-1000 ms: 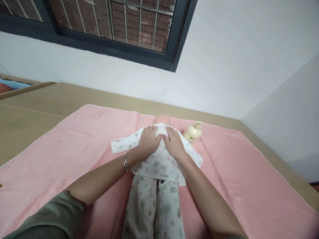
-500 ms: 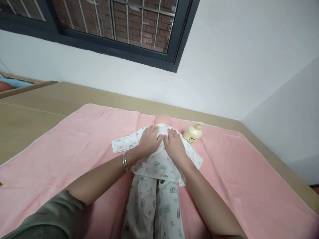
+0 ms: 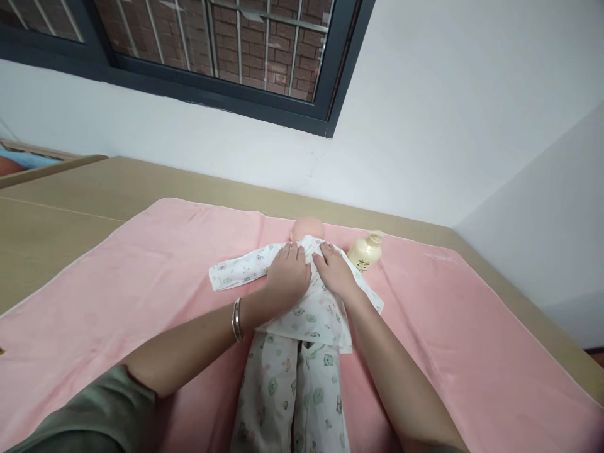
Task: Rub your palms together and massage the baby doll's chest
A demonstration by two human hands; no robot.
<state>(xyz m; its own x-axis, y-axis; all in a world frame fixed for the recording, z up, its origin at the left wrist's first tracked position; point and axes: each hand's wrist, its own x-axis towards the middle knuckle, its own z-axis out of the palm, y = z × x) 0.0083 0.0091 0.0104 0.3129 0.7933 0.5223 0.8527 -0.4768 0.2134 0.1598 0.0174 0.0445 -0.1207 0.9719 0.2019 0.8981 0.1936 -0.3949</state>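
Note:
A doll lies on its back, its bald head (image 3: 307,228) toward the wall, dressed in a white printed shirt (image 3: 306,318) and matching printed trousers (image 3: 268,384). My left hand (image 3: 287,274) rests flat on the left side of the shirt's chest, fingers stretched toward the head. On the right side of the chest lies my right hand (image 3: 336,270), also flat with fingers extended. Neither hand grasps anything. One shirt sleeve (image 3: 238,269) reaches out to the left; the other is partly behind my right forearm. The doll's face cannot be made out.
A pink mat (image 3: 155,264) lies under the doll on a wooden table (image 3: 189,182). Beside the doll's shoulder on the right stands a cream pump bottle (image 3: 365,251). A wooden-edged tray (image 3: 51,168) sits at the far left. Behind are a white wall (image 3: 401,126) and a barred window (image 3: 264,50).
My left hand has shifted slightly right and toward me across the chest, its fingers drawn closer together. My right hand has shifted slightly right. The doll and bottle stay put.

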